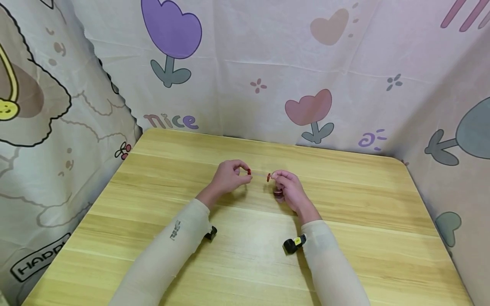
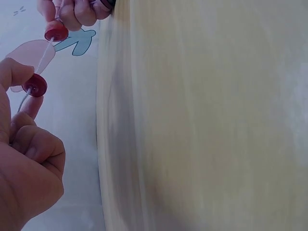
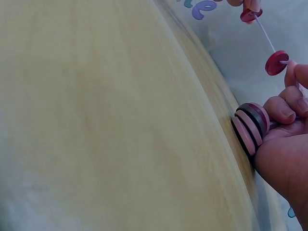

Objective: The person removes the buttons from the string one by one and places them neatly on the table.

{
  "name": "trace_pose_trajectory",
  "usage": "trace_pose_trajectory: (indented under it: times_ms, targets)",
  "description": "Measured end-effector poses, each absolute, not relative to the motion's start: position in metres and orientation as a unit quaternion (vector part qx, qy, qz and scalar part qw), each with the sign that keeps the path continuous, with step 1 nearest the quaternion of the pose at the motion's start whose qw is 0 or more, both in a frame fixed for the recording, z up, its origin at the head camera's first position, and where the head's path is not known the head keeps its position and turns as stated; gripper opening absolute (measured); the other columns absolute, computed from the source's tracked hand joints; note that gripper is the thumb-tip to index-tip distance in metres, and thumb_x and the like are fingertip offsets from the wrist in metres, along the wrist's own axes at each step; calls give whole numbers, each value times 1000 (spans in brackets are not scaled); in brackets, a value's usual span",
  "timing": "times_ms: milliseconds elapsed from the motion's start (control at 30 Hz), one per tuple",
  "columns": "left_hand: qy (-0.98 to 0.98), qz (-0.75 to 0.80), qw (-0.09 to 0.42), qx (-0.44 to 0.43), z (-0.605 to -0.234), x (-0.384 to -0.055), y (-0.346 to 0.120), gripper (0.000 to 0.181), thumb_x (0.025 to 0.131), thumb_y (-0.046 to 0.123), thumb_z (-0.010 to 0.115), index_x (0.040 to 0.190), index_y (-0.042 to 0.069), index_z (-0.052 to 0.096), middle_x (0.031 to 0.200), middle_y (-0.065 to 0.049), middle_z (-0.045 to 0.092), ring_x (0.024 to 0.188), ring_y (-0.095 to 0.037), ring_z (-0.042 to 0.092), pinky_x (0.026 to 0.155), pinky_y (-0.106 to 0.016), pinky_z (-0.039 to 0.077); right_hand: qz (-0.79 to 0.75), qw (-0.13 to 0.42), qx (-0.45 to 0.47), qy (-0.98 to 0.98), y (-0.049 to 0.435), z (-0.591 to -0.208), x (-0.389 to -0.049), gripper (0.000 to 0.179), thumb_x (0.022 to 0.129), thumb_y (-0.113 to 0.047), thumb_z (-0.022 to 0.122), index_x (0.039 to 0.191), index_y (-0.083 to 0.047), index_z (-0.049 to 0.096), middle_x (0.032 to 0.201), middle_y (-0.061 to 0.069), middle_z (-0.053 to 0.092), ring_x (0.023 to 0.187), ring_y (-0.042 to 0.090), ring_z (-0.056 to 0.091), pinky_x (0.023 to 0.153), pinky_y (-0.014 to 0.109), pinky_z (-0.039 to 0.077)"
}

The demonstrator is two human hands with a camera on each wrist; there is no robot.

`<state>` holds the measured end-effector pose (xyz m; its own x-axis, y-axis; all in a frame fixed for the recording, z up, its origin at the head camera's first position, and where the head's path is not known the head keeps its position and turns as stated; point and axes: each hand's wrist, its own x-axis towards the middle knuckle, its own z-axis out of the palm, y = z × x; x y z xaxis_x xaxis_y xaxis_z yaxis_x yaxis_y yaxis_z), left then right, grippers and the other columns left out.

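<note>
My left hand pinches a red button between thumb and forefinger. A thin white string runs through that button to a second red button in front of my right hand. There my right thumb and forefinger pinch the string, right behind the second button. Below them, the other right fingers curl beside a stack of round discs in pink, black and dark red. How this stack is held is partly hidden by the hand. Both hands are above the table, a short gap apart.
The wooden table reaches back to a printed cloth hanging behind it, with more cloth along both sides. Small black cameras sit at the left wrist and the right wrist.
</note>
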<state>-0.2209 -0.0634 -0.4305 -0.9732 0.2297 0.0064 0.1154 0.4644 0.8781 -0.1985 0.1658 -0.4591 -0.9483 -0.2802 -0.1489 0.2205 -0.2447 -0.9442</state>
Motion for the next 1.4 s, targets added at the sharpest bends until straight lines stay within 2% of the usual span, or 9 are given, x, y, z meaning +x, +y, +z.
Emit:
trace_pose_trajectory:
  times_ms: [133, 333, 500, 600, 700, 867, 1000, 1233, 1400]
  targets:
    - [854, 509, 64, 88, -430, -221, -66, 19, 76, 23, 76, 92, 19, 66, 56, 1, 36, 47, -13, 32, 43, -26, 27, -792, 162, -25, 588, 166, -459, -198, 35, 96, -16, 52, 105, 14, 38, 63, 6, 22, 54, 25, 15, 45, 34, 16]
    - [859, 502, 49, 83, -427, -220, -69, 19, 75, 21, 77, 91, 19, 67, 56, 0, 38, 47, -13, 33, 43, -26, 27, -795, 161, -26, 584, 167, -460, -198, 37, 95, -17, 53, 105, 14, 37, 64, 7, 21, 56, 28, 13, 46, 35, 16]
    - [863, 497, 46, 81, -427, -221, -74, 18, 76, 21, 76, 91, 19, 66, 56, 1, 38, 47, -14, 33, 44, -26, 27, -796, 160, -33, 582, 167, -460, -198, 25, 95, -17, 53, 96, 7, 46, 66, 10, 20, 55, 29, 14, 46, 35, 16]
    - [865, 493, 49, 80, -429, -222, -78, 19, 76, 20, 76, 92, 17, 67, 56, 0, 38, 47, -14, 33, 44, -27, 27, -796, 162, -41, 582, 167, -460, -197, 24, 96, -16, 52, 96, 7, 45, 66, 11, 20, 55, 29, 15, 45, 35, 16]
    - [877, 472, 48, 80, -432, -224, -84, 20, 75, 23, 75, 92, 18, 66, 56, -1, 40, 47, -15, 34, 44, -27, 28, -795, 163, -48, 583, 168, -459, -197, 27, 97, -16, 50, 98, 9, 41, 66, 10, 20, 54, 29, 15, 45, 34, 16]
    - [903, 419, 59, 70, -439, -228, -96, 23, 74, 25, 75, 92, 17, 64, 59, -3, 47, 47, -16, 41, 45, -28, 33, -798, 165, -50, 578, 169, -459, -197, 24, 97, -16, 49, 96, 7, 43, 66, 9, 20, 54, 29, 15, 45, 34, 16]
    - [918, 384, 71, 65, -444, -231, -105, 24, 73, 24, 76, 91, 13, 64, 62, -5, 52, 51, -19, 48, 48, -30, 38, -800, 167, -52, 575, 169, -459, -197, 27, 97, -15, 50, 98, 10, 41, 66, 9, 21, 54, 28, 16, 45, 34, 17]
    - [938, 332, 68, 80, -447, -235, -115, 25, 72, 26, 77, 87, 11, 65, 75, -3, 58, 70, -22, 50, 63, -33, 41, -799, 167, -50, 575, 170, -459, -198, 27, 97, -16, 49, 98, 9, 41, 66, 10, 20, 54, 29, 16, 46, 35, 16]
    - [938, 326, 78, 84, -448, -236, -118, 24, 72, 26, 77, 86, 10, 66, 75, -3, 58, 70, -22, 50, 63, -33, 41, -799, 170, -58, 574, 170, -459, -197, 23, 97, -15, 48, 96, 7, 43, 65, 10, 20, 53, 27, 17, 45, 34, 18]
